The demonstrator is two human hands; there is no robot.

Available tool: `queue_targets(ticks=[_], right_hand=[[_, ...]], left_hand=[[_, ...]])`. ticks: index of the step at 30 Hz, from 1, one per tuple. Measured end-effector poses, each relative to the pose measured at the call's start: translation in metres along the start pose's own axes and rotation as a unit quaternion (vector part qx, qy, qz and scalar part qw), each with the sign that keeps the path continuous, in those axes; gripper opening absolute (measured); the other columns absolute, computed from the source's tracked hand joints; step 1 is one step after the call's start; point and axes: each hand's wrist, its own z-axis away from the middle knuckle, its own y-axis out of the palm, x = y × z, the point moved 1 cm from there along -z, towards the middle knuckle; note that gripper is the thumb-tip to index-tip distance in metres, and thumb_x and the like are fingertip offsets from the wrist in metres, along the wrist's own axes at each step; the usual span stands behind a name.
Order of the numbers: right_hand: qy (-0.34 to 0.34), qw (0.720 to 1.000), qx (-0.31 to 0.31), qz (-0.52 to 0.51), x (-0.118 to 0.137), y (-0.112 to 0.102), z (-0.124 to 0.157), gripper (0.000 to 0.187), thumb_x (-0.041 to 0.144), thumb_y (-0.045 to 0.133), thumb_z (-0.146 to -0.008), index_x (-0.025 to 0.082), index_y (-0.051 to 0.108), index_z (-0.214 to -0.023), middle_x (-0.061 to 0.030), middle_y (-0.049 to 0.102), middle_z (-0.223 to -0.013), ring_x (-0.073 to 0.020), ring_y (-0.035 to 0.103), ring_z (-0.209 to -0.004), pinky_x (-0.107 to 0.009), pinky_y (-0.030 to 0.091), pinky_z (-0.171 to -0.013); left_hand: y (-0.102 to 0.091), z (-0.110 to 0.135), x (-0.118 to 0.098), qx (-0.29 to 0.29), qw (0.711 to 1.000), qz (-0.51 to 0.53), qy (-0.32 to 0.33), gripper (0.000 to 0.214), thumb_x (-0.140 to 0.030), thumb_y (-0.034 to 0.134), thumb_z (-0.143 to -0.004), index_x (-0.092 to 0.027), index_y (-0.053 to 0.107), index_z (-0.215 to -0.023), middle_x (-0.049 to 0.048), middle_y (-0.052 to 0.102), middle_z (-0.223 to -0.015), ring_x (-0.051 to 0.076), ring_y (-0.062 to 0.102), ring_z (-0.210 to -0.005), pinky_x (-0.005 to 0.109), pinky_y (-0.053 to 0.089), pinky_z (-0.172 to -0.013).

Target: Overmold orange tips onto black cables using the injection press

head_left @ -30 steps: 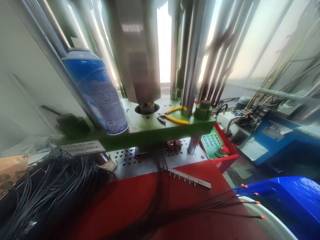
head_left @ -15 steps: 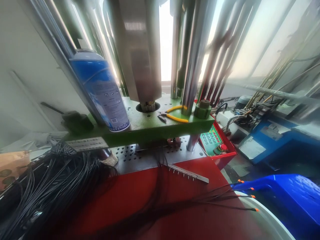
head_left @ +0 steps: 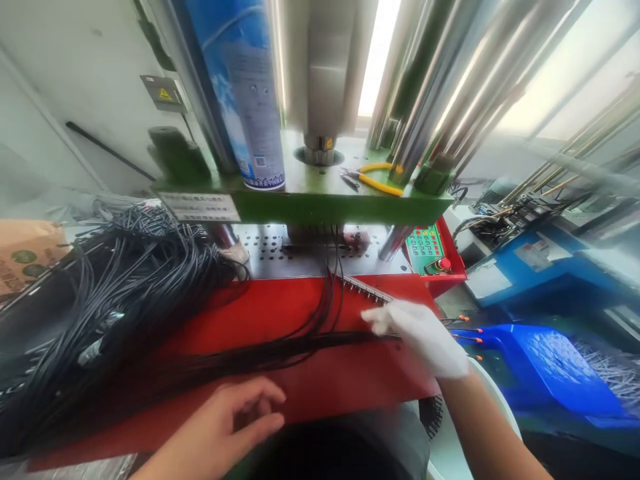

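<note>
Lying lengthwise across the smooth red table (head_left: 270,307), centre frame, apparently for neat alignment: thin black flexible cables (head_left: 295,347); white-gloved right hand (head_left: 425,337), right of centre, grasp indeterminable; bare left hand (head_left: 240,413), lower centre, empty, loosely curled.

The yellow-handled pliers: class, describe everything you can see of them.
The pliers lie on the green platform, jaws toward the picture's left, near the round hole. Two yellow, slightly curved handles, apparently plastic-coated, spread apart; the jaws look dark and metallic and appear open. The far handle's end lies by the silver column; whether they touch cannot be told. Neither the left hand nor the gloved right hand touches the pliers.
</note>
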Motion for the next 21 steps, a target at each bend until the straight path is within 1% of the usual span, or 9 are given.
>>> queue_targets(ticks=[4,6,8,11,13,15,17,19,21], right_hand=[[-0.042,0.998,-0.011,-0.042,-0.009,0.043,-0.076,0.044,0.051,0.054,-0.086,0.013,0.070,-0.074,-0.0109,0.070,-0.091,-0.0218,0.061,-0.098,-0.038,0.037,-0.100],[-0.035,0.993,-0.036,-0.111,-0.012,0.069,-0.105,0.042,0.052,0.058,-0.082,0.012,0.070,-0.075,-0.0105,0.070,-0.086,-0.0204,0.062,-0.089,-0.037,0.040,-0.095],[-0.004,0.974,-0.024,-0.227,-0.005,0.085,-0.122,0.038,0.050,0.061,-0.079,0.013,0.068,-0.076,-0.0084,0.069,-0.076,-0.0191,0.062,-0.078,-0.037,0.045,-0.083],[-0.028,0.916,0.001,-0.400,0.030,0.081,-0.124,0.029,0.045,0.061,-0.079,0.018,0.063,-0.070,-0.0027,0.063,-0.066,-0.0162,0.059,-0.061,-0.036,0.049,-0.069],[-0.106,0.887,-0.034,-0.448,0.059,0.064,-0.116,0.026,0.042,0.056,-0.082,0.020,0.061,-0.069,-0.0010,0.063,-0.069,-0.0150,0.058,-0.061,-0.038,0.051,-0.071],[-0.159,0.875,-0.070,-0.451,0.080,0.046,-0.107,0.028,0.042,0.051,-0.086,0.021,0.063,-0.072,-0.0013,0.064,-0.071,-0.0151,0.060,-0.065,-0.040,0.052,-0.078],[-0.172,0.882,-0.074,-0.432,0.086,0.034,-0.104,0.031,0.044,0.048,-0.087,0.021,0.065,-0.074,-0.0022,0.063,-0.068,-0.0156,0.061,-0.067,-0.040,0.051,-0.083],[-0.156,0.898,-0.064,-0.407,0.079,0.031,-0.105,0.033,0.045,0.047,-0.088,0.021,0.066,-0.073,-0.0027,0.061,-0.065,-0.0166,0.061,-0.068,-0.042,0.051,-0.084],[-0.127,0.909,-0.069,-0.392,0.064,0.031,-0.107,0.029,0.042,0.050,-0.086,0.021,0.066,-0.073,-0.0034,0.064,-0.071,-0.0173,0.061,-0.070,-0.044,0.052,-0.085]], left_hand=[[0.012,-0.011,-0.027,-0.062,0.985,-0.090,0.134,0.034,-0.050,0.049,-0.088,-0.026,0.062,-0.108,0.0014,0.063,-0.091,0.016,0.058,-0.082,0.025,0.047,-0.075],[0.020,-0.017,-0.032,-0.169,0.953,-0.148,0.204,0.041,-0.049,0.049,-0.089,-0.025,0.056,-0.121,0.0063,0.060,-0.109,0.020,0.057,-0.097,0.031,0.047,-0.086],[0.025,-0.026,-0.031,-0.283,0.904,-0.213,0.238,0.061,-0.050,0.057,-0.084,-0.021,0.043,-0.136,0.0120,0.051,-0.129,0.027,0.049,-0.116,0.040,0.041,-0.100],[0.024,-0.041,-0.024,-0.360,0.859,-0.278,0.234,0.091,-0.044,0.069,-0.074,-0.017,0.022,-0.147,0.0158,0.042,-0.139,0.033,0.039,-0.127,0.049,0.035,-0.106],[0.014,-0.046,-0.020,-0.386,0.850,-0.294,0.206,0.080,-0.033,0.062,-0.080,-0.014,0.023,-0.147,0.0161,0.048,-0.133,0.033,0.043,-0.123,0.052,0.033,-0.105],[-0.005,-0.041,-0.020,-0.390,0.868,-0.260,0.167,0.060,-0.019,0.048,-0.084,-0.013,0.035,-0.143,0.0147,0.058,-0.121,0.030,0.053,-0.112,0.050,0.038,-0.101],[-0.031,-0.029,-0.027,-0.321,0.919,-0.165,0.160,0.048,-0.017,0.043,-0.085,-0.016,0.050,-0.132,0.0102,0.065,-0.110,0.025,0.060,-0.098,0.040,0.046,-0.093],[-0.061,-0.011,-0.038,-0.199,0.958,-0.060,0.196,0.039,-0.031,0.052,-0.084,-0.020,0.059,-0.121,0.0044,0.067,-0.104,0.022,0.063,-0.093,0.031,0.050,-0.086],[-0.095,0.006,-0.049,-0.172,0.961,-0.049,0.211,0.042,-0.046,0.061,-0.077,-0.020,0.065,-0.110,0.0014,0.069,-0.097,0.022,0.063,-0.089,0.028,0.051,-0.080]])
